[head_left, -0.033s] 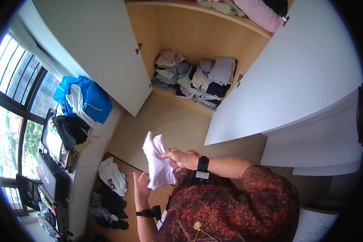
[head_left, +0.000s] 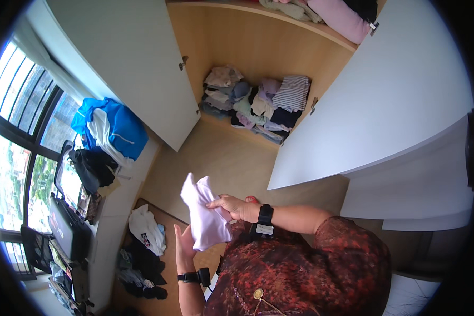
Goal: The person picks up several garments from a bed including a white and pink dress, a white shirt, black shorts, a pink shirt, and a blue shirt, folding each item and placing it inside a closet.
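A folded pale lilac garment (head_left: 205, 218) is held up in front of my body. My right hand (head_left: 230, 206) grips its right edge, thumb on top and fingers underneath. Two loose ends of the cloth point up and away from me. My left hand (head_left: 185, 242) is upright at the garment's lower left side, its fingers stretched out and partly hidden by the cloth. Whether the left palm touches the fabric I cannot tell.
Ahead, a wardrobe with both doors (head_left: 374, 100) ajar holds stacked folded clothes (head_left: 253, 108). A blue bag (head_left: 118, 129) and black suitcase (head_left: 68, 229) rest on the left ledge. A white garment (head_left: 147, 230) and dark clothes (head_left: 142, 268) lie on the floor mat.
The lilac garment's upper ends have tipped slightly to the left. My right hand keeps its grip, and my left hand has barely shifted.
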`<action>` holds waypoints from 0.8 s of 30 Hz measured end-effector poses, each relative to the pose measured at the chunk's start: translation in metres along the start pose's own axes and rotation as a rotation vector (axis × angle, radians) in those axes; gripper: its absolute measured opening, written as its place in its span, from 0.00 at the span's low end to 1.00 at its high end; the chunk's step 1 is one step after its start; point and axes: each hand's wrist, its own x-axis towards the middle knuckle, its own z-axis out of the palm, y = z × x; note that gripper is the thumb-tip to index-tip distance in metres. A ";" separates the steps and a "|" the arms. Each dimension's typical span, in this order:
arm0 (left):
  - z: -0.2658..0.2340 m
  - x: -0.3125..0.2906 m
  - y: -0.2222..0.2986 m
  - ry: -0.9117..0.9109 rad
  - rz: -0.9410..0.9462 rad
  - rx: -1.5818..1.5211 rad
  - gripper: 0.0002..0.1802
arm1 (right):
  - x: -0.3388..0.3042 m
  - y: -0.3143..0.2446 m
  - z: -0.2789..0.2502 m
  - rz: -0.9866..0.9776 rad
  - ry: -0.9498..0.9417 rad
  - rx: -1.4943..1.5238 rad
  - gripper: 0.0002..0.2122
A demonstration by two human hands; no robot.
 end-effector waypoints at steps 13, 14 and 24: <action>-0.012 0.005 0.006 0.201 0.196 -0.016 0.25 | 0.016 0.034 -0.007 -0.021 0.211 0.063 0.09; -0.022 0.008 0.006 0.249 0.129 0.018 0.24 | 0.023 0.033 -0.012 -0.018 0.210 0.062 0.09; -0.066 0.016 0.006 0.486 0.072 0.159 0.22 | 0.118 -0.025 -0.163 -0.340 0.568 -0.168 0.13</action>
